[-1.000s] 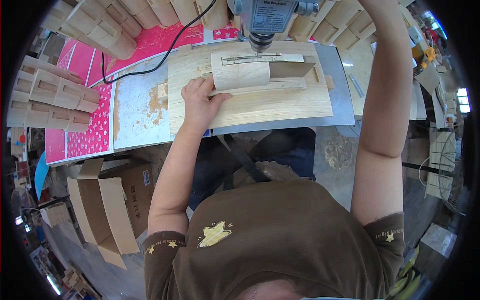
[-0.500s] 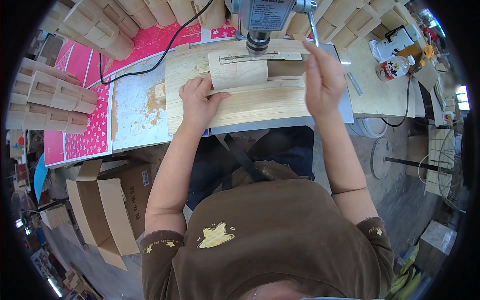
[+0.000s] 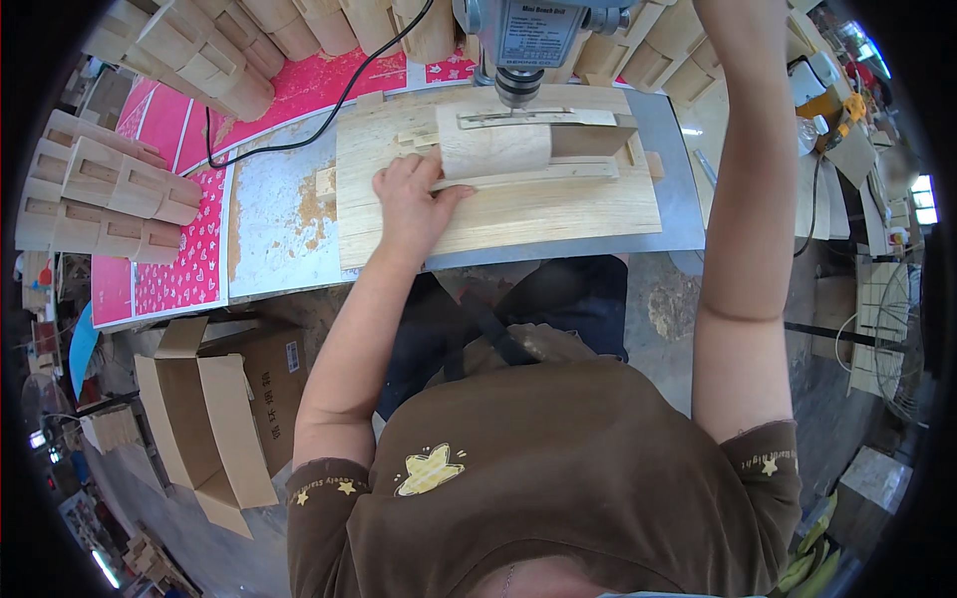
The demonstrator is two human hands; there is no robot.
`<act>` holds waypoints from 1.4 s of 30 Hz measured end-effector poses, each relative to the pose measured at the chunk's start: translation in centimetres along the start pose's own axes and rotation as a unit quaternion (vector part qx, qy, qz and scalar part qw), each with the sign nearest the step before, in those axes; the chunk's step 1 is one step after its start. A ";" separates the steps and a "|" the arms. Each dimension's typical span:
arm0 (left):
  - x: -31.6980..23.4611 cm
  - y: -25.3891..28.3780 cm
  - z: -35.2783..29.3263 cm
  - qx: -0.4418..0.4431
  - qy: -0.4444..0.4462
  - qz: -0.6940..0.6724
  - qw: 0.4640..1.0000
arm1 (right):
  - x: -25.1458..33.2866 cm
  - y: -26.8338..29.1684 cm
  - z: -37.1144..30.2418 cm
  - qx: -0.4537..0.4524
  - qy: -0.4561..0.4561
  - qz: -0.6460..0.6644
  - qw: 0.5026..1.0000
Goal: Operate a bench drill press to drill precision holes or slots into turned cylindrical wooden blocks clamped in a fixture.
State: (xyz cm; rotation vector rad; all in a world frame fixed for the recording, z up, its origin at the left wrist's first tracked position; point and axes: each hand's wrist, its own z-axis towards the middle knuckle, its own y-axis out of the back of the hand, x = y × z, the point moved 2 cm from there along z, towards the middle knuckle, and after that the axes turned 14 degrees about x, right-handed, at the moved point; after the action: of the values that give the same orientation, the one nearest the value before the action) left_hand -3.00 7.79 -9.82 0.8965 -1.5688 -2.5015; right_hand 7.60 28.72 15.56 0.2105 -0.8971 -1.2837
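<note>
My left hand (image 3: 411, 204) grips the left end of a pale wooden cylinder (image 3: 494, 149), its thumb along the near wooden rail (image 3: 538, 177). The cylinder lies on its side on a flat wooden board (image 3: 568, 214), with a narrow slot along its top. Directly above that slot hangs the chuck (image 3: 518, 88) of a small bench drill (image 3: 533, 40); its thin bit reaches down to about the slot, and whether it touches cannot be seen. Stretched far forward, my right hand (image 3: 733, 15) is mostly cut off by the upper edge, so its fingers are hidden.
Slotted wooden cylinders (image 3: 125, 189) stand stacked at the left and along the back. A black cable (image 3: 329, 125) crosses the table behind the board. Sawdust (image 3: 311, 214) lies left of it. An open cardboard box (image 3: 224, 429) sits on the floor at left. A plastic bottle (image 3: 809, 135) stands at right.
My right hand has swung from beside the drill's lever up and forward to the right, partly out of view. My left hand keeps its grip on the cylinder. The lever is no longer visible.
</note>
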 end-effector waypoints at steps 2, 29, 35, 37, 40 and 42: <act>-1.4 -1.0 0.7 0.000 -0.010 -0.042 0.999 | -1.9 -0.7 2.9 -0.011 -0.032 -0.060 0.998; -1.8 -1.6 0.8 0.009 0.017 -0.032 0.999 | -4.0 -4.8 -12.6 -0.088 0.148 0.029 0.985; -1.7 -1.4 1.0 0.035 0.074 -0.116 0.990 | -3.6 -1.2 2.1 -0.008 0.001 -0.081 0.997; -2.3 -1.7 1.7 0.030 0.081 -0.179 0.980 | -4.1 -2.0 3.6 0.001 -0.051 -0.079 0.996; -2.3 -1.3 2.1 0.001 0.056 -0.225 0.973 | -5.2 -2.4 1.7 -0.005 0.013 -0.043 0.999; -2.5 -0.8 2.2 -0.012 0.015 -0.218 0.976 | -4.9 -2.7 -2.3 0.001 -0.022 -0.023 0.999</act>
State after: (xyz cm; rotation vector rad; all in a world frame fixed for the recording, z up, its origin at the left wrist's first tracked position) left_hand -1.79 10.78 -8.69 1.4021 -1.4568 -2.7571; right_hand 7.17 31.48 10.16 0.2061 -0.9359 -1.3339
